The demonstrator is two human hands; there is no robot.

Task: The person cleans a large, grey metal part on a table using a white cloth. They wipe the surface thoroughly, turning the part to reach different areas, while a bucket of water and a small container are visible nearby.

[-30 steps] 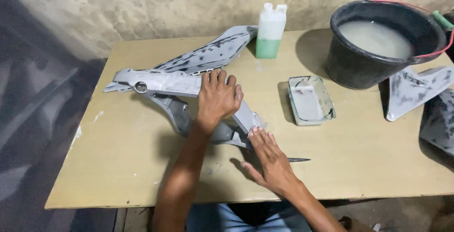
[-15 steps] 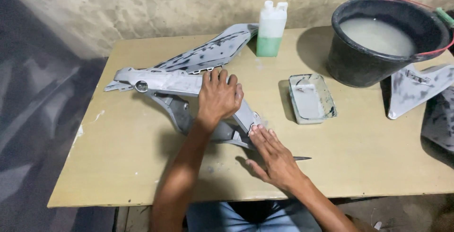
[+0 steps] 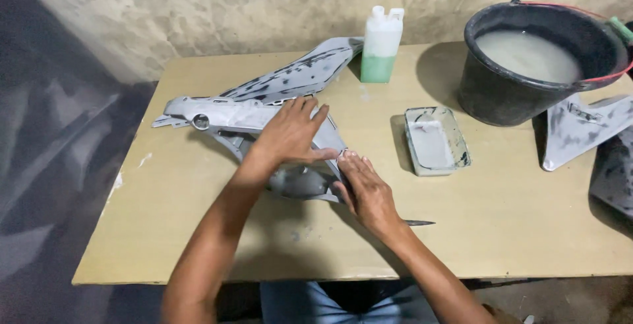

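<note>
Grey panel [image 3: 231, 116] is laid flat on worktop [image 3: 184, 231], left of centre. Left hand [image 3: 290, 132] is pressed on it, fingers spread. Right hand [image 3: 366, 189] is laid flat, fingertips at its near edge; nothing gripped.

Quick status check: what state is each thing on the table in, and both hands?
Grey panel: flat on the table, pinned.
Left hand: pressing flat on the panel.
Right hand: fingertips on the panel's edge.
Black bucket: upright, holding cloudy liquid.
Bottle: upright, part full of green liquid.
Small tray: open, wet.
</note>
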